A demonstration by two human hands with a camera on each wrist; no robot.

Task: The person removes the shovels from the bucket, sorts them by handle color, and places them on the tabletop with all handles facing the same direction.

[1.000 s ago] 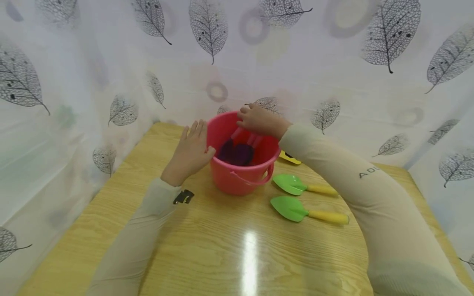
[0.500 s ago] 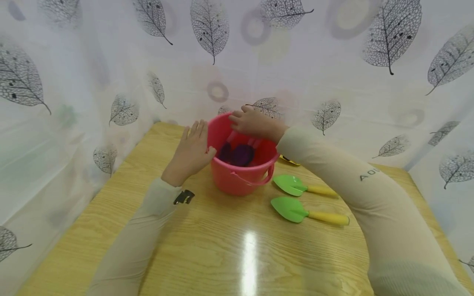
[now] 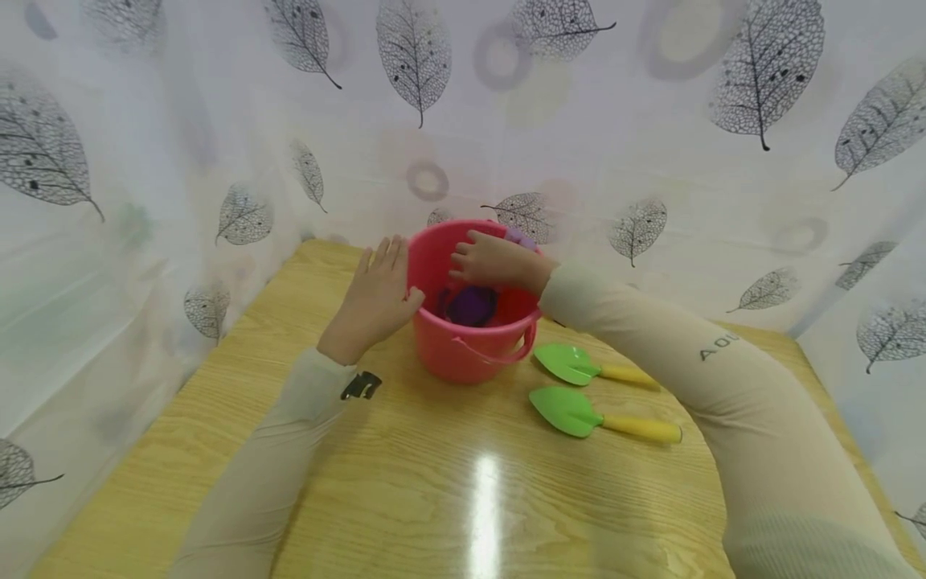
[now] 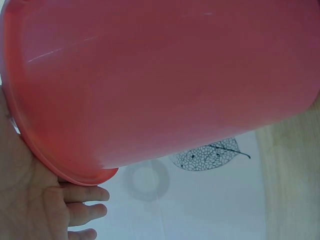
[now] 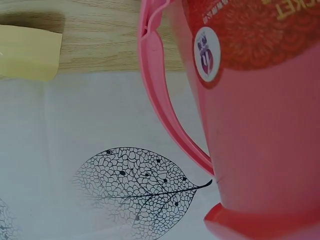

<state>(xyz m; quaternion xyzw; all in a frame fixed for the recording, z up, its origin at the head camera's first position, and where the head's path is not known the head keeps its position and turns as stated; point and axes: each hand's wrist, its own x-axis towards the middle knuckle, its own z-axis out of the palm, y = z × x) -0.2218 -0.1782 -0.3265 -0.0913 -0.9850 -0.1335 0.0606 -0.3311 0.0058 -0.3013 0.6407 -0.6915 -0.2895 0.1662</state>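
Note:
A pink bucket (image 3: pixel 459 354) stands on the wooden table. My left hand (image 3: pixel 372 301) rests against its left rim with straight fingers; in the left wrist view the palm (image 4: pixel 30 205) lies along the rim. My right hand (image 3: pixel 495 261) reaches over the bucket opening with bent fingers, and I cannot tell whether it holds anything. Below that hand, a dark purple round tool head (image 3: pixel 472 305) lies inside the bucket. A lighter purple piece (image 3: pixel 519 238) shows at the back rim behind the right wrist. The right wrist view has the bucket wall (image 5: pixel 260 140) but no hand.
Two trowels, a nearer one (image 3: pixel 567 410) and a farther one (image 3: pixel 567 363), with green blades and yellow handles, lie right of the bucket. A yellow piece (image 5: pixel 30 52) lies on the table in the right wrist view. A leaf-patterned curtain (image 3: pixel 463 161) hangs behind.
The right hand has moved left and down over the bucket opening. The purple piece at the back rim has come into view. The left hand has stayed at the rim.

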